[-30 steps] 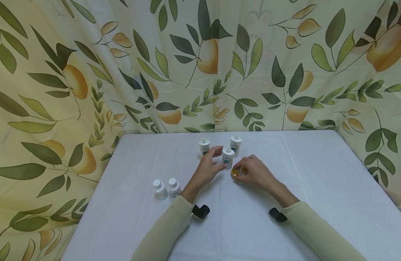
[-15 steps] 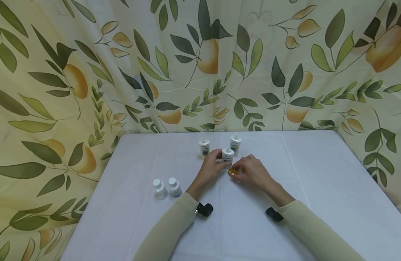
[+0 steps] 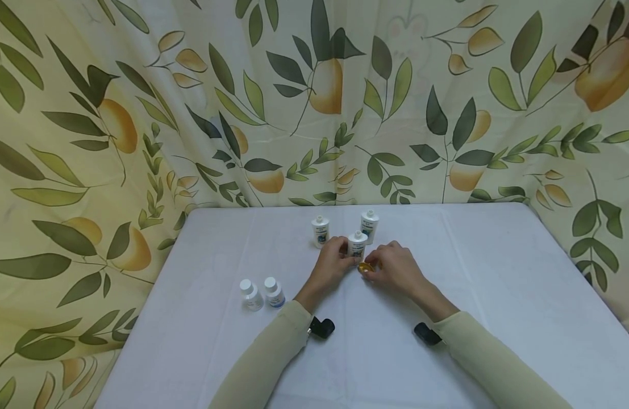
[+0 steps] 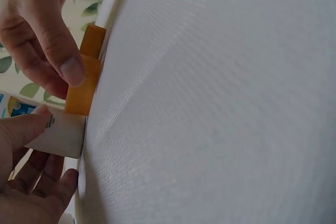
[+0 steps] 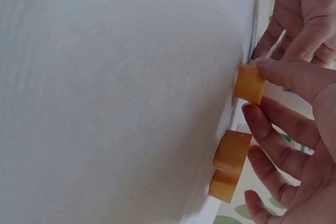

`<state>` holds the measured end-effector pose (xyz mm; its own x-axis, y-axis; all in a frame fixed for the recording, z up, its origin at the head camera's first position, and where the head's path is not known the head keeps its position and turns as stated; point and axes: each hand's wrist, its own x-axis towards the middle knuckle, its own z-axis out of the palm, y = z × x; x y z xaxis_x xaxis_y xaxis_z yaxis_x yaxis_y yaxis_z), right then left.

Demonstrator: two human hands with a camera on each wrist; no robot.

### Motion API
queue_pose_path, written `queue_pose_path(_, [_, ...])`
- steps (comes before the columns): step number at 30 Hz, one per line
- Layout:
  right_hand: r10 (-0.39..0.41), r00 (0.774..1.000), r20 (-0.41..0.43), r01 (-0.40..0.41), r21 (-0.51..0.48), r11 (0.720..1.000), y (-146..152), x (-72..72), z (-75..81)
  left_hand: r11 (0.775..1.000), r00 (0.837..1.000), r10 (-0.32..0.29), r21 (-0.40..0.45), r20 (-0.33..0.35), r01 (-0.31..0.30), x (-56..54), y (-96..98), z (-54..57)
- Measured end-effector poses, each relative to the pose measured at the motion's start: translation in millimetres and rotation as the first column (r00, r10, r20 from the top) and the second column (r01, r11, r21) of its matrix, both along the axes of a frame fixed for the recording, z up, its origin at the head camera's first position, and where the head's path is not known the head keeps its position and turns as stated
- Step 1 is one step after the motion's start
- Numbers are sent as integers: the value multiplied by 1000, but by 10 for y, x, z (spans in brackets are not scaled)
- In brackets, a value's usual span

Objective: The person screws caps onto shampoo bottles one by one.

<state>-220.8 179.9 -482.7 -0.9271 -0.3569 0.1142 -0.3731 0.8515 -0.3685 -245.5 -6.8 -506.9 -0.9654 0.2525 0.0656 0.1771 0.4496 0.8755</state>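
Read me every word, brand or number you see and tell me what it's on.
Nothing is legible.
White bottle in the left hand: label print too blurred.
Two white bottles beyond it: label print too small.
Two white-capped bottles nearer the person: any print too small.

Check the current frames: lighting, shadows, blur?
Head: soft, fairly even light, bottle labels too small to read; left wrist: dim, cloth weave fading to blur toward the right edge; right wrist: dim, soft shadow beside the amber pieces.
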Motion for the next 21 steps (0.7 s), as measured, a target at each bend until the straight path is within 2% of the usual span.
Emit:
queue_pose_path(5, [-15, 1000, 27, 15, -11, 1000, -1, 4, 23, 1000, 1000, -16, -25, -26, 15, 3, -12, 3])
queue_pose_path(9, [-44, 996, 75, 49, -64, 997, 17, 9, 57, 1000, 1000, -22, -7, 7, 22, 31, -27, 11])
queue_pose_path(12, [-61, 995, 76, 67, -87, 994, 48, 14, 91, 1000, 999, -14, -3, 39, 14, 62, -48, 33])
queue_pose_path(15, [-42, 998, 56, 48, -114, 992, 90, 22, 143, 1000, 999, -2, -4, 35, 2, 84, -73, 65])
queue_pose_path(21, [28, 997, 69, -10, -239, 971, 144, 45, 265, 1000, 999, 9, 30, -31, -8, 123, -121, 145])
